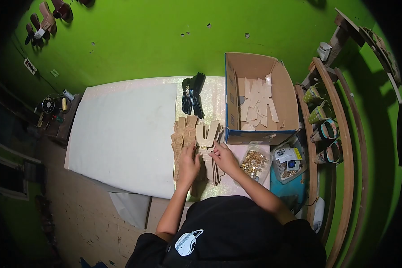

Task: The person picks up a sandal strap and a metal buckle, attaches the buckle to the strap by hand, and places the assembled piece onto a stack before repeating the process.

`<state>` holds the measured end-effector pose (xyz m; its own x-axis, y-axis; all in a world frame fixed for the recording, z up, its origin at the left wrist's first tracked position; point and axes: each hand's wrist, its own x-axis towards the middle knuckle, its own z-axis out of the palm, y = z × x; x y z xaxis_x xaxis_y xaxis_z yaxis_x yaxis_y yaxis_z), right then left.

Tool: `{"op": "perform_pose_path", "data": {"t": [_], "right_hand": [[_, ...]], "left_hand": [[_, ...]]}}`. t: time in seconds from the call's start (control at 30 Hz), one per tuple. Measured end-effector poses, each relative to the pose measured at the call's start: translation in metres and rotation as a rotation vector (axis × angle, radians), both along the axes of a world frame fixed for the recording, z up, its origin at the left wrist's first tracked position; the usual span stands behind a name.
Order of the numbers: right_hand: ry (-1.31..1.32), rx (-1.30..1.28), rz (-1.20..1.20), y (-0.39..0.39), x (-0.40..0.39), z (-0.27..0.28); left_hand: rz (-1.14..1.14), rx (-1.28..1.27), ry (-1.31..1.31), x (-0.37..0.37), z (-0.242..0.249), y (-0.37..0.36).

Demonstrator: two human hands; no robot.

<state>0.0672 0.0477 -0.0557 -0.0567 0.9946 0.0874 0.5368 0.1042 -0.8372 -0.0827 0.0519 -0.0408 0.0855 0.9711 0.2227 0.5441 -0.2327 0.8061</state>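
A beige strap piece [206, 134], split into two prongs at its far end, has a small gold-coloured ornament [204, 147] at its narrow middle. My left hand [190, 161] is at the piece's left edge, its fingers bent against it. From the other side, my right hand [224, 158] pinches the piece close to the ornament. Under and around it lie more beige strips in a stack [213, 172]. To the left, next to my left hand, is a layered pile of brown textured strips [181, 134]. What the undersides of my fingers touch is hidden.
Beyond the piles lies a black shiny strap bundle [192, 94]. A cardboard box [230, 96] holds beige cut pieces. On the right are a bag of gold-coloured ornaments [254, 163], a clear tub [290, 165] and a wooden rack [339, 134] with shoes. White sheeting [125, 129] covers the table's left.
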Motion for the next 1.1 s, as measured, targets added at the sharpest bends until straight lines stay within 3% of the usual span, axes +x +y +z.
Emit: {"op": "perform_pose_path", "data": {"t": [0.2, 0.33, 0.6, 0.67, 0.7, 0.77, 0.83, 0.9, 0.97, 1.1], "right_hand": [[-0.094, 0.274, 0.059, -0.005, 0.014, 0.057], [0.012, 0.295, -0.087, 0.005, 0.045, 0.100], [-0.176, 0.363, -0.208, 0.070, 0.150, 0.093], [-0.192, 0.137, -0.236, 0.092, 0.168, 0.082], [-0.194, 0.151, -0.248, 0.104, 0.175, 0.079], [-0.168, -0.197, -0.287, 0.130, 0.192, 0.069], [-0.289, -0.234, -0.328, 0.160, 0.214, 0.044], [-0.493, -0.634, -0.510, 0.174, 0.218, 0.050], [-0.492, -0.503, -0.698, 0.179, 0.234, 0.023], [-0.644, -0.558, -0.524, 0.183, 0.246, 0.013]], "left_hand": [[-0.030, 0.161, 0.022, 0.012, 0.030, 0.008], [-0.141, 0.260, -0.039, 0.042, 0.045, 0.032], [-0.364, 0.477, -0.020, 0.130, 0.076, 0.094], [-0.412, 0.479, 0.019, 0.148, 0.077, 0.110], [-0.422, 0.495, 0.016, 0.158, 0.076, 0.119], [-0.440, 0.398, 0.098, 0.179, 0.070, 0.138], [-0.450, 0.343, 0.143, 0.201, 0.055, 0.163], [-0.457, 0.198, 0.179, 0.222, 0.033, 0.188], [-0.455, 0.098, 0.203, 0.236, 0.011, 0.205], [-0.415, -0.076, 0.372, 0.256, -0.011, 0.216]]}}
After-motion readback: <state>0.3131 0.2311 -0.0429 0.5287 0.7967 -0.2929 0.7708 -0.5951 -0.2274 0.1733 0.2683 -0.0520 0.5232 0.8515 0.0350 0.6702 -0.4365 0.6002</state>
